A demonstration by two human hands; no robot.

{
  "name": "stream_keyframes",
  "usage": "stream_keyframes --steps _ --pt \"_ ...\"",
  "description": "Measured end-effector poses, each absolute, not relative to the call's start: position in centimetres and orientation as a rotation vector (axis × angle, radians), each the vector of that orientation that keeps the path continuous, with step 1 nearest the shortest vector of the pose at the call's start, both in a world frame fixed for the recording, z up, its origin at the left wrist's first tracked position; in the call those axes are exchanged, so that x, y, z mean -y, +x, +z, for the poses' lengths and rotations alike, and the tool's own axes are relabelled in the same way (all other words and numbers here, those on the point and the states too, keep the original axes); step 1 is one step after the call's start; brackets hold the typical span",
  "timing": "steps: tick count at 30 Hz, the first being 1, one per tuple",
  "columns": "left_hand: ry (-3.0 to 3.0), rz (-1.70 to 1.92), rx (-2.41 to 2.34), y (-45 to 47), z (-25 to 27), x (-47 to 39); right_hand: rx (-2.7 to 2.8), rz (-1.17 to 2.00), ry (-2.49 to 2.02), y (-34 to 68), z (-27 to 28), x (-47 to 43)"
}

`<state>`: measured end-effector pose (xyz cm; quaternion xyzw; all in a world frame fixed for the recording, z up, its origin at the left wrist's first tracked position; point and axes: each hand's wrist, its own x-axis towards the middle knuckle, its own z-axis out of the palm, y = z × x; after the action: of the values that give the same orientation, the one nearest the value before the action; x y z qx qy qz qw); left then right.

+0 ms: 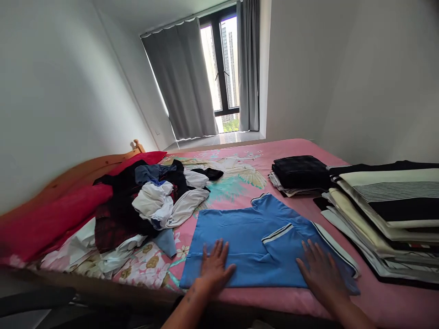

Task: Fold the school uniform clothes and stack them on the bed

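Observation:
A blue polo shirt (236, 233) with black-and-white striped trim lies folded lengthwise on the bed, its collar to the right and its hem to the left. My left hand (216, 265) rests flat on the shirt near the hem, fingers spread. Near the collar, my right hand (318, 269) lies on the cloth with its fingers apart. Both hands press down from above and grip nothing. One striped sleeve lies across the upper side of the shirt between the hands, and the other points toward the far side.
Left of the shirt is a loose heap of clothes (154, 201), beside red pillows (78, 210) and a wooden headboard (75, 173). At right stands a tall stack of folded clothes (394, 219). Behind it sits a smaller dark folded pile (300, 172). Pink floral bedding (281, 151) covers the bed.

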<state>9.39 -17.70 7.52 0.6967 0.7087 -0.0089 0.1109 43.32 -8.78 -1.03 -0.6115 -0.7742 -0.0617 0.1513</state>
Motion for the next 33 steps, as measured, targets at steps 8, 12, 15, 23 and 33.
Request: stream_keyframes --steps 8,12,15,23,33 --pt "1.791 0.146 -2.747 2.3 6.8 20.4 2.197 -0.215 -1.790 43.0 -1.3 8.6" --pt "2.329 0.488 -2.167 9.1 6.7 20.1 2.193 -0.177 -1.795 43.2 -1.1 8.3" --pt "2.436 0.615 -1.854 14.3 6.8 19.6 2.161 -0.127 -1.790 43.1 -0.1 8.5" --pt "2.411 0.582 -1.940 17.9 5.1 18.6 2.357 -0.070 -1.388 38.5 2.5 11.8" --pt "2.194 0.263 -2.154 15.5 3.2 18.5 2.443 0.015 -1.524 41.2 0.8 12.4"
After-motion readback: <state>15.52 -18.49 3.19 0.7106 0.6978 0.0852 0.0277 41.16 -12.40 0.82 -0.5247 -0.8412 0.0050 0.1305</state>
